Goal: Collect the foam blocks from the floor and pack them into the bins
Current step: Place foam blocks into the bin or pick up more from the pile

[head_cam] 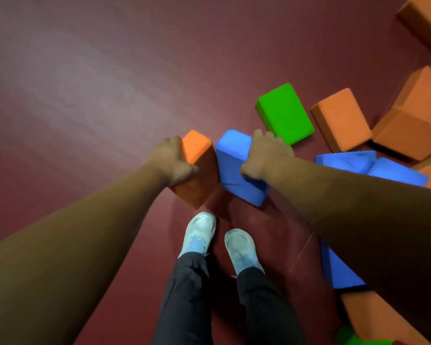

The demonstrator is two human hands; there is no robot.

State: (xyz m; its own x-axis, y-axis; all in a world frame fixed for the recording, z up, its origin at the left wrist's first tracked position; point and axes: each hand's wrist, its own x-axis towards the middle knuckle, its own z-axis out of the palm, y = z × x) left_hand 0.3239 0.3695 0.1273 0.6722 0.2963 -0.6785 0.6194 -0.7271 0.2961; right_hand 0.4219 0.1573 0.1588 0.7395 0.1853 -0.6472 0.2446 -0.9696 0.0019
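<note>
1. Left hand: fingers curled over the top end of an orange rectangular foam block, thumb on its near face. Firm grip.
2. Right hand: clamped round a blue rectangular foam block, fingers over the far edge, thumb on the near side.
3. Both held blocks are tilted and side by side, nearly touching, just ahead of the pale blue shoes. Can't tell whether they touch the dark red floor.
4. On the floor right of the hands: a green foam block, and beside it an orange foam brick lying flat.
5. Further right: a heap of orange blocks, with two blue blocks just behind the right forearm.
6. More blue, orange and green foam lies under the right forearm, partly hidden.
</note>
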